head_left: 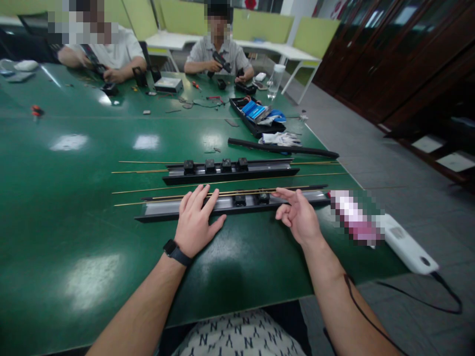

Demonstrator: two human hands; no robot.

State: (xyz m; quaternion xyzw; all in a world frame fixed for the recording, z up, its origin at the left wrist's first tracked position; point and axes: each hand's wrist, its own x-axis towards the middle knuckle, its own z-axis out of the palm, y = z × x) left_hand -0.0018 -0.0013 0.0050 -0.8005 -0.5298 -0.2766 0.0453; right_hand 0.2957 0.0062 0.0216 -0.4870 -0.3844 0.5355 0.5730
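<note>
A long black channel (158,209) with a grey inside lies nearest me, small black blocks (240,199) sitting in it. Thin brass-coloured rods (128,204) run lengthwise along and above it. My left hand (193,220) rests over the channel's left part, fingers stretched across the rods and thumb apart. Toward the channel's right part is my right hand (301,217), its index finger extended at the rods and the other fingers loosely bent. Whether that finger presses on a rod is unclear. A second black channel (230,175) with several black blocks lies just beyond.
Farther back are a black foam-like strip (282,148), white gloves (280,139) and a black tray (256,126) with blue items. A white power strip (408,243) sits at the right edge. Two people (218,54) work across the green table (111,277).
</note>
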